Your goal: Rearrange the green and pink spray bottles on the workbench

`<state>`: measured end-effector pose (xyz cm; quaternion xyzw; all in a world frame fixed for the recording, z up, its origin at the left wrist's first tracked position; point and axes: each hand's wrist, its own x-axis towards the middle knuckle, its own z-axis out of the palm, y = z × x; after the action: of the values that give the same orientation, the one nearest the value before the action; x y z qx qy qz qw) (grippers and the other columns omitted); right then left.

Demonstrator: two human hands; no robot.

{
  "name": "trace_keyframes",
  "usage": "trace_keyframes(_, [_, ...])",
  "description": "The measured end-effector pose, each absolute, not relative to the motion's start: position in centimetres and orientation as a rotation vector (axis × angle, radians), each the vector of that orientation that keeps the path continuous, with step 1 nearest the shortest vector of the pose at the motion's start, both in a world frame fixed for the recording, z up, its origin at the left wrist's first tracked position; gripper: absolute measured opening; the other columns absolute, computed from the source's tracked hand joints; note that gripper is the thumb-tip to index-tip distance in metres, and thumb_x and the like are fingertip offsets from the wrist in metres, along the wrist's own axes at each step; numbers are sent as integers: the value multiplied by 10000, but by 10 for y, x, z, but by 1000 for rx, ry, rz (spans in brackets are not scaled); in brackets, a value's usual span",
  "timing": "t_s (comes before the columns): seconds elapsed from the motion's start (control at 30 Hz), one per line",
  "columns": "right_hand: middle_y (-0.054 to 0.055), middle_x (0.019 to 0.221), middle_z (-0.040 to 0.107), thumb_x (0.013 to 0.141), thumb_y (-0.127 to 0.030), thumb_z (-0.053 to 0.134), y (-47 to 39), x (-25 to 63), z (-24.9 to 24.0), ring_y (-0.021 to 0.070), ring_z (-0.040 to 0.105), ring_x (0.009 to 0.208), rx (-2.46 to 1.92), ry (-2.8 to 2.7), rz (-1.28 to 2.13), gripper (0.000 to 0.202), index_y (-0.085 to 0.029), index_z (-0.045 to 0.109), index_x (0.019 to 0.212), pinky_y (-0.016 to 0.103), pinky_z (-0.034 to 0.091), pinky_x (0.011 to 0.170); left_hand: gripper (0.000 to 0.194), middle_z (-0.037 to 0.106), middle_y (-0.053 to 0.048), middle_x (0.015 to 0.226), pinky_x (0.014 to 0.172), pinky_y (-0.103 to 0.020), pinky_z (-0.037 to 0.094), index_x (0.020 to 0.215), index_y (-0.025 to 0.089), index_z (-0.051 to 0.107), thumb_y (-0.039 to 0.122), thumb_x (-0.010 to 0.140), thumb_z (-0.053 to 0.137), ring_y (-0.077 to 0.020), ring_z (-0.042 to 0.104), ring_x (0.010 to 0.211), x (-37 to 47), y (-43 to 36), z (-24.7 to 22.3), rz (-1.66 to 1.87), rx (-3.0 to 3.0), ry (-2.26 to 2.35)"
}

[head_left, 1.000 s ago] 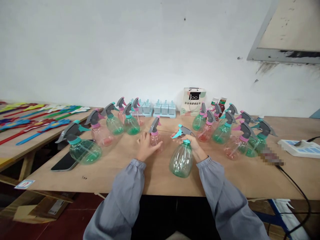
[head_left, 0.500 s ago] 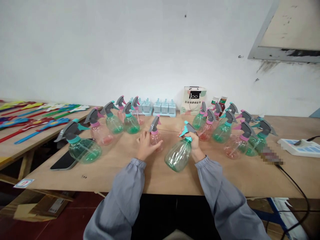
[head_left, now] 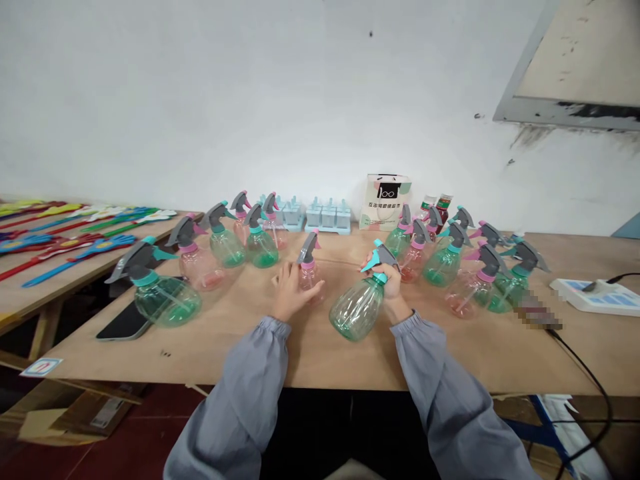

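Note:
My right hand (head_left: 393,287) is wrapped round the neck and grey head of a clear green spray bottle (head_left: 356,312) with a turquoise trigger and collar. This bottle leans, its base pointing down to the left. A pink spray bottle (head_left: 310,275) with a grey head and pink trigger is upright beside it. My left hand (head_left: 293,293) is closed about the pink bottle's body, thumb across the near side; some fingers are partly hidden. More green and pink spray bottles stand in a left group (head_left: 173,303) and a right group (head_left: 445,267).
A black phone (head_left: 123,323) lies under the nearest left bottle. Behind are light-blue popsicle moulds (head_left: 327,217), a printed paper bag (head_left: 385,203) and two red bottles (head_left: 443,210). A white power strip (head_left: 597,297) with cables is at right. Colourful hand-shaped items (head_left: 85,250) cover the left table.
The green bottle in my right hand has shifted very slightly, tilting a little more. My left hand keeps its place on the pink bottle. The view has turned slightly.

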<state>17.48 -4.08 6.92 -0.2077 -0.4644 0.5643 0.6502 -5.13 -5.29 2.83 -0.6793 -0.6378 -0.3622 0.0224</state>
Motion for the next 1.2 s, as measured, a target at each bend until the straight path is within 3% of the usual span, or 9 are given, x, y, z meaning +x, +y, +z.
trace_keyframes(0.17, [-11, 661, 666, 523, -264, 632, -42, 172, 72, 191, 607, 629, -577, -1124, 1326, 229, -252, 608, 751, 320, 512, 651, 435, 570, -98, 1098, 943, -446, 420, 1039, 208, 551, 499, 766, 723, -322, 562, 1141, -52, -52, 27, -1147, -2106, -1970])
trace_keyframes(0.33, [-1, 658, 646, 511, -329, 590, -53, 171, 77, 205, 603, 658, -628, -1063, 1145, 162, -261, 597, 658, 365, 528, 719, 435, 576, -97, 1092, 946, -451, 425, 1027, 218, 555, 523, 764, 720, -328, 550, 1158, -52, -52, 27, -1163, -2093, -1977])
trace_keyframes(0.5, [26, 760, 684, 687, -397, 662, -73, 187, 80, 255, 671, 893, -759, -1188, 884, 167, -257, 650, 776, 427, 523, 905, 441, 576, -106, 1111, 949, -456, 422, 1030, 214, 553, 522, 766, 725, -339, 537, 1188, -52, -53, 27, -1168, -2096, -1988])
trace_keyframes(0.57, [33, 759, 681, 726, -470, 707, -78, 201, 79, 248, 659, 848, -910, -1153, 764, 242, -243, 666, 800, 430, 532, 862, 439, 572, -108, 1116, 950, -460, 419, 1034, 209, 549, 516, 772, 721, -339, 537, 1192, -52, -53, 28, -1163, -2097, -1990])
trace_keyframes(0.7, [12, 607, 566, 686, -584, 764, -83, 246, 76, 192, 524, 625, -1193, -1022, 412, 383, -221, 642, 672, 360, 472, 610, 426, 570, -107, 1105, 948, -462, 416, 1025, 207, 540, 505, 778, 719, -338, 547, 1175, -51, -54, 30, -1151, -2107, -1998])
trace_keyframes(0.83, [-8, 571, 497, 691, -570, 772, -80, 293, 73, 170, 468, 606, -1259, -970, 148, 390, -206, 640, 649, 334, 422, 569, 429, 567, -113, 1100, 940, -460, 414, 1011, 199, 539, 504, 773, 724, -343, 550, 1165, -51, -54, 31, -1147, -2116, -2008])
trace_keyframes(1.0, [-14, 620, 564, 676, -592, 758, -68, 319, 69, 172, 526, 656, -1274, -980, 62, 419, -180, 682, 691, 344, 492, 646, 436, 567, -110, 1116, 939, -463, 415, 1033, 208, 546, 504, 764, 719, -343, 548, 1168, -51, -54, 30, -1173, -2101, -2003])
trace_keyframes(1.2, [51, 803, 709, 733, -546, 743, -54, 312, 68, 230, 643, 842, -1208, -1051, 93, 420, -156, 749, 888, 407, 540, 822, 421, 569, -100, 1088, 934, -471, 422, 1006, 221, 546, 532, 767, 700, -338, 552, 1145, -51, -53, 28, -1188, -2095, -1991])
